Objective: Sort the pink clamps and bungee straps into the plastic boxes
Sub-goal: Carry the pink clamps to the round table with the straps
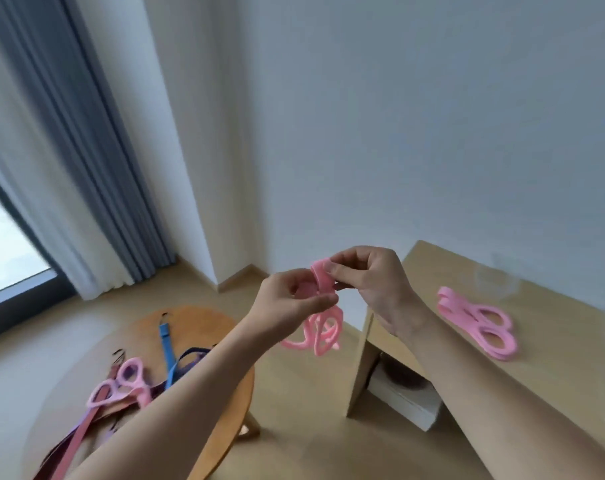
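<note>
Both hands hold a small bunch of pink clamps (323, 329) in the air between the two tables. My left hand (294, 303) pinches the bunch from below left, and my right hand (367, 271) pinches its top end. More pink clamps (478, 322) lie stacked on the light wooden table (554, 341) at the right. A clear plastic box (497, 278), faint and blurred, stands behind that stack. On the round wooden table (197, 327) at the lower left lie other pink clamps (121, 382) among bungee straps (167, 351) in blue, purple and pink.
A white box (403, 400) sits on the shelf under the right table. Grey and white curtains (69, 168) hang by a window at the left. White walls form a corner behind. Wooden floor shows between the two tables.
</note>
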Demonstrator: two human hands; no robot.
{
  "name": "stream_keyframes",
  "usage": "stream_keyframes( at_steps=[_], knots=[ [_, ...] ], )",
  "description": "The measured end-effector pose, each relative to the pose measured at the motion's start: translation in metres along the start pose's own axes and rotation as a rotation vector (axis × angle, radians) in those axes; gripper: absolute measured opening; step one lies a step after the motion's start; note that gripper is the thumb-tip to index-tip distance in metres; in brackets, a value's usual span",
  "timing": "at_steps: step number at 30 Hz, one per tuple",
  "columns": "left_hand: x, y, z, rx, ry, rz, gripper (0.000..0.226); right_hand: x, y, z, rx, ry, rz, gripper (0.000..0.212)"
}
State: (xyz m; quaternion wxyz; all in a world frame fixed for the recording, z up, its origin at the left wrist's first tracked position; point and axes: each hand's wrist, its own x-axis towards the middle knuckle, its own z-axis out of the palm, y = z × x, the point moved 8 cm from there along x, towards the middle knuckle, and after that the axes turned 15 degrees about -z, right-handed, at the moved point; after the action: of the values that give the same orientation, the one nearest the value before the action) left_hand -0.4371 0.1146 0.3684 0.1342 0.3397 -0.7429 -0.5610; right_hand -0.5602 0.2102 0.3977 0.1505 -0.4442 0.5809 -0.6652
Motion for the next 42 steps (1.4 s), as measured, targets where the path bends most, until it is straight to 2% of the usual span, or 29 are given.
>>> stream_keyframes(
  at_steps=[2,4,6,7,9,11,14,17,20,23,26,31,34,36,40,42],
  knots=[
    [0.013,0.013,0.035,0.019,0.025,0.008,0.012,-0.007,0.007,-0.044,-0.015,0.074,-0.004,0.01],
    [0.027,0.022,0.07,0.016,0.026,-0.02,0.019,-0.018,0.021,-0.085,-0.104,0.081,-0.001,0.027],
    [0.039,0.029,0.104,0.001,-0.02,-0.054,0.021,-0.035,0.047,-0.115,-0.215,-0.038,0.102,0.051],
    [0.044,0.032,0.12,-0.007,-0.044,-0.064,0.022,-0.047,0.065,-0.127,-0.236,-0.114,0.19,0.056],
    [0.055,0.036,0.15,-0.018,-0.07,-0.086,0.023,-0.073,0.1,-0.149,-0.265,-0.21,0.306,0.045],
    [0.069,0.033,0.175,-0.036,-0.068,-0.134,0.022,-0.095,0.125,-0.178,-0.235,-0.126,0.364,0.025],
    [0.093,0.015,0.214,-0.103,-0.115,-0.292,0.014,-0.127,0.157,-0.228,0.001,0.124,0.503,0.008],
    [0.108,-0.009,0.254,-0.128,-0.178,-0.44,0.013,-0.149,0.176,-0.28,0.182,0.3,0.578,0.014],
    [0.119,-0.028,0.29,-0.12,-0.171,-0.529,0.013,-0.163,0.189,-0.323,0.251,0.411,0.62,0.02],
    [0.129,-0.038,0.322,-0.047,-0.162,-0.587,0.016,-0.172,0.204,-0.358,0.24,0.522,0.651,0.022],
    [0.139,-0.04,0.341,0.057,-0.142,-0.597,0.016,-0.169,0.221,-0.381,0.181,0.551,0.663,0.019],
    [0.148,-0.034,0.331,0.179,-0.066,-0.583,0.017,-0.139,0.25,-0.393,0.118,0.612,0.659,0.02],
    [0.153,-0.023,0.318,0.231,-0.03,-0.554,0.019,-0.125,0.265,-0.394,0.02,0.621,0.672,0.024],
    [0.159,-0.011,0.315,0.248,-0.078,-0.52,0.022,-0.12,0.266,-0.396,-0.152,0.569,0.668,0.026],
    [0.163,0.018,0.326,0.236,-0.372,-0.433,0.026,-0.104,0.245,-0.39,-0.734,0.307,0.635,0.026],
    [0.162,0.036,0.334,0.202,-0.528,-0.373,0.023,-0.094,0.23,-0.373,-0.714,0.275,0.572,0.035]
  ],
)
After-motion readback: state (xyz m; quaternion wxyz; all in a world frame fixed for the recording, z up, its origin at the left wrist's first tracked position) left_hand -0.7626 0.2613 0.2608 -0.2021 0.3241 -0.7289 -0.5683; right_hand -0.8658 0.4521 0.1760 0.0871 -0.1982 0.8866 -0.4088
